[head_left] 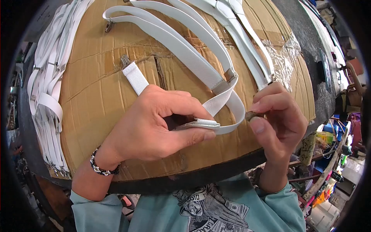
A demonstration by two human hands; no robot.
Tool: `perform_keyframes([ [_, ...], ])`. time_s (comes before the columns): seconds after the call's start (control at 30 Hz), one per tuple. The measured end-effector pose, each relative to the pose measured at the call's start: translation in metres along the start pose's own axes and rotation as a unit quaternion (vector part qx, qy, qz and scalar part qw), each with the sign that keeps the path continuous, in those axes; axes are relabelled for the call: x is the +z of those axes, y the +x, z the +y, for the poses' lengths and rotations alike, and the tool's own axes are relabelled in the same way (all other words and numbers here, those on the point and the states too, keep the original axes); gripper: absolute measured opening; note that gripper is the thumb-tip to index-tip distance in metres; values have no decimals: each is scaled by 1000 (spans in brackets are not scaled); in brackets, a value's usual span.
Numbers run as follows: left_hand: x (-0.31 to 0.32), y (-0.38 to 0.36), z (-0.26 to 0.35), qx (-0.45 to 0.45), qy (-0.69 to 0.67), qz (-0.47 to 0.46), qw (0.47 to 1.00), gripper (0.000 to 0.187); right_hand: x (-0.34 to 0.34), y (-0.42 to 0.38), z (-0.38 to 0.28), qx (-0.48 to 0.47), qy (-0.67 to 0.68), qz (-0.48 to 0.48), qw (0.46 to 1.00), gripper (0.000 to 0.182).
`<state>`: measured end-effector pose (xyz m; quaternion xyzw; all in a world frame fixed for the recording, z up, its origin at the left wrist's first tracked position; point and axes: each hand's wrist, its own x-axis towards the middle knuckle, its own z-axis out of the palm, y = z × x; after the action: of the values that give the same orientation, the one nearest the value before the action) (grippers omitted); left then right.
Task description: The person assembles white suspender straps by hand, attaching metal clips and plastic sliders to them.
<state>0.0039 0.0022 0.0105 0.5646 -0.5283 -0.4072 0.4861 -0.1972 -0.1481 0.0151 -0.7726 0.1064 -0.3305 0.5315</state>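
The left hand (154,123) is closed on a white elastic strap (185,54), pinching a folded section with a flat metal slide (197,124) between thumb and fingers. The right hand (278,116) is closed on a small dark metal piece (253,115), held between thumb and forefinger at the outer bend of the strap loop. The strap runs from the top of the view down across a cardboard sheet (96,92) and turns back in a loop between the two hands. A short strap end with a metal clip (125,61) projects from behind the left hand. A metal adjuster (230,74) sits on the strap above the loop. More white straps (243,34) lie at the top right, and a stack of straps (48,85) lies along the left edge of the cardboard. A beaded bracelet (101,167) is on the left wrist.
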Motion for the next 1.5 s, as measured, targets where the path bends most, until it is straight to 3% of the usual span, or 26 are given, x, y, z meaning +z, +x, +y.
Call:
perform_keyframes([
  [0.1, 0, 0, -3, 16, -1, -1, 1000, 20, 0, -3, -3, 35, 23, 16, 999, 17],
  [0.3, 0, 0, -1, 17, 11, -8, 1000, 22, -3, -4, 6, -12, -5, -17, 1000, 20],
  [0.77, -1, 0, 0, 13, -3, -10, 1000, 26, 1, -8, 4, 14, 1, 0, 1000, 21],
  [0.97, -6, 0, 5, -28, -50, -44, 997, 28, 2, -15, -3, 93, 31, 73, 992, 21],
  [1.17, -10, -2, 5, -66, -108, -68, 990, 50, 4, -14, -9, 135, -6, 95, 986, 27],
  [1.27, -13, -1, 3, -82, -134, -59, 986, 57, 1, -13, -3, 79, -51, 73, 993, 30],
  [1.37, -10, 1, 11, -109, -242, -33, 964, 60, 3, -13, -7, 105, -36, 81, 991, 31],
  [1.5, -8, 2, 11, -95, -263, -17, 960, 61, 4, -13, -2, 71, -40, 86, 993, 30],
])
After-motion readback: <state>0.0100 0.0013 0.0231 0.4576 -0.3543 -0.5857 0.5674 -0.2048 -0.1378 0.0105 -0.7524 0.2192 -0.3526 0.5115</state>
